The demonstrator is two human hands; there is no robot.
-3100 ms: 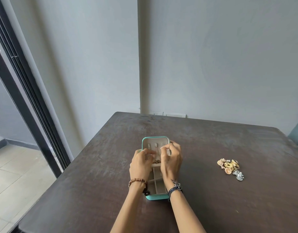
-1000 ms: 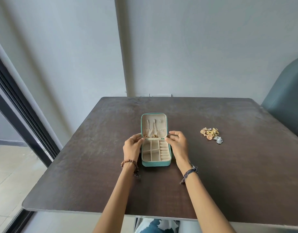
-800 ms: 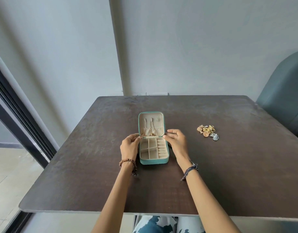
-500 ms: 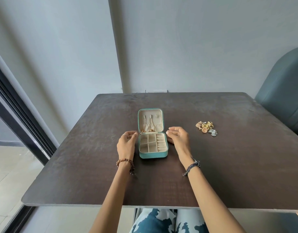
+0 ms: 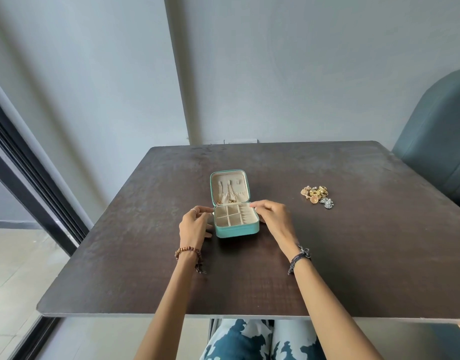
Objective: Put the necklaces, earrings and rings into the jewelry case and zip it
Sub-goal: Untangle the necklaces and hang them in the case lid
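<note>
Flanking the open jewelry case (image 5: pixel 235 219) to steady it, left hand (image 5: pixel 193 224) and right hand (image 5: pixel 274 220) loosely curled, holding nothing, earrings and rings (image 5: pixel 317 196) heaped well right of it

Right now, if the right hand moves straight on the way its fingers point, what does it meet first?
The right hand points leftward over the jewelry case; it would probably meet the left hand first, though height is unclear.
</note>
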